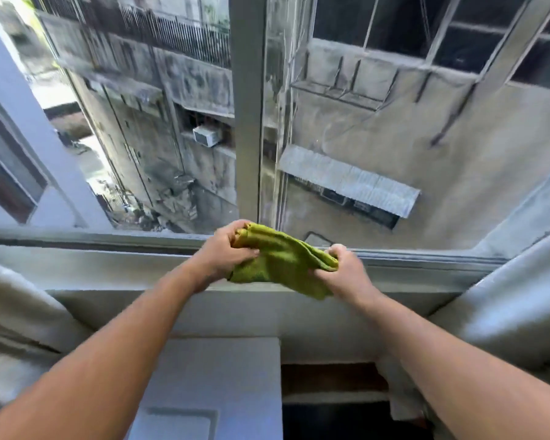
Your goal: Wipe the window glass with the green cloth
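A green cloth hangs bunched between both my hands, just above the window sill. My left hand grips its left, folded end. My right hand pinches its right end, with the lower corner drooping beneath. The window glass fills the right half of the view, dusty and streaked, with a grey upright frame at its left edge. Both hands are held a little short of the glass, near its bottom edge.
Left of the upright frame the view drops to an alley and neighbouring buildings. Pale curtains hang at both sides of the sill. A white ledge or cabinet top lies below my arms, with a dark opening to its right.
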The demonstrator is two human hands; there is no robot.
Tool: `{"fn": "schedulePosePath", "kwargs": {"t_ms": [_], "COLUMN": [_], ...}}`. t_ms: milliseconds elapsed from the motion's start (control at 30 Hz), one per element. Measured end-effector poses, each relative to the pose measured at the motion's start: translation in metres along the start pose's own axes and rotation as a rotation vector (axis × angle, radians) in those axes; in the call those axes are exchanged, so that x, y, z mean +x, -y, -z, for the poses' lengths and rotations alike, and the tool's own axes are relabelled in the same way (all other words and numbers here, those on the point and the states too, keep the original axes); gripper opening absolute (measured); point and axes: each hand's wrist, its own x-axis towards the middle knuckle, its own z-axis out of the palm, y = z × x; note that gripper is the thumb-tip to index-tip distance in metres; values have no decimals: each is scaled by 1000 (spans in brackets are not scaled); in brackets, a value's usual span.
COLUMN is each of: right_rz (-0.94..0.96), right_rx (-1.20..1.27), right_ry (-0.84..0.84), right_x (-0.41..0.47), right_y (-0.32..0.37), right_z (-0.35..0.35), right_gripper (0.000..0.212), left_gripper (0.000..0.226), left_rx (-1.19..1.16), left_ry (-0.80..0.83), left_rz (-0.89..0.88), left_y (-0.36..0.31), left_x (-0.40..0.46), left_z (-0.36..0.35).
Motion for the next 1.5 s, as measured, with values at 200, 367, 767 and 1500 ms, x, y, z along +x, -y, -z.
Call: {"fn": "schedulePosePath", "kwargs": {"t_ms": [200,367,767,1500], "right_rz": [448,810,1458,1404], "right_rx": [-127,-420,-1593,-1387], "right_ry": [-392,-781,-973,-1001], "right_x": [9,32,89,132], "right_y": [44,117,170,207], "right_z": [236,402,466,392], "right_gripper": [48,38,50,63], "left_gripper": [31,26,49,66], "left_rx": [-15,212,1508,1491], "left_ry": [-118,-414,-712,-1167], "left_rz": [-375,-879,-1448,-1368], "left_y": [-205,-377,-466,-528], "left_x": [50,77,73,124], "left_z": [-103,-163,-116,-63]}}
